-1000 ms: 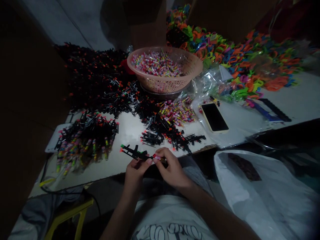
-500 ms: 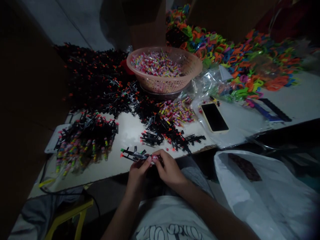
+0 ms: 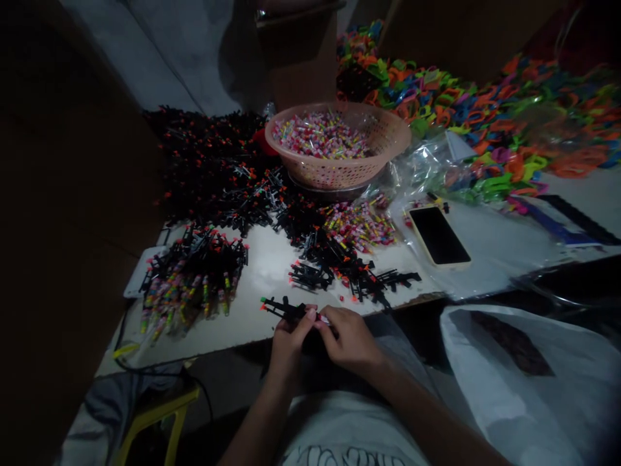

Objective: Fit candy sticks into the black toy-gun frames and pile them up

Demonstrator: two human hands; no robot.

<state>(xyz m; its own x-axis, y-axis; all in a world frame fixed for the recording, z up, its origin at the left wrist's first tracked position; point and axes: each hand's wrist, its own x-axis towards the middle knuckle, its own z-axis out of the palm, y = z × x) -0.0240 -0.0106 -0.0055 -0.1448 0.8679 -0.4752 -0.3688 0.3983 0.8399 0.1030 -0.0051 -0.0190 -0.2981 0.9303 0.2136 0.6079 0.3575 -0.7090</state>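
Note:
Close to the table's front edge, my left hand is closed around a black toy gun, its green and orange tips pointing left. The fingers of my right hand pinch a small pink-and-white candy tube at the gun's rear end. My fingertips nearly meet there and hide whether tube and gun are joined. Just beyond my hands lie several loose black toy guns and a heap of small candy tubes.
A pink basket of candy tubes stands at the back. Left is a bundle of guns with candy-filled tubes; behind it, a large pile of black guns. A phone, colourful plastic pieces and a white sack are right.
The whole view has shifted, so everything sits further right and slightly lower. Both hands stay together at the toy gun's rear end, and the gun has turned slightly in my left hand.

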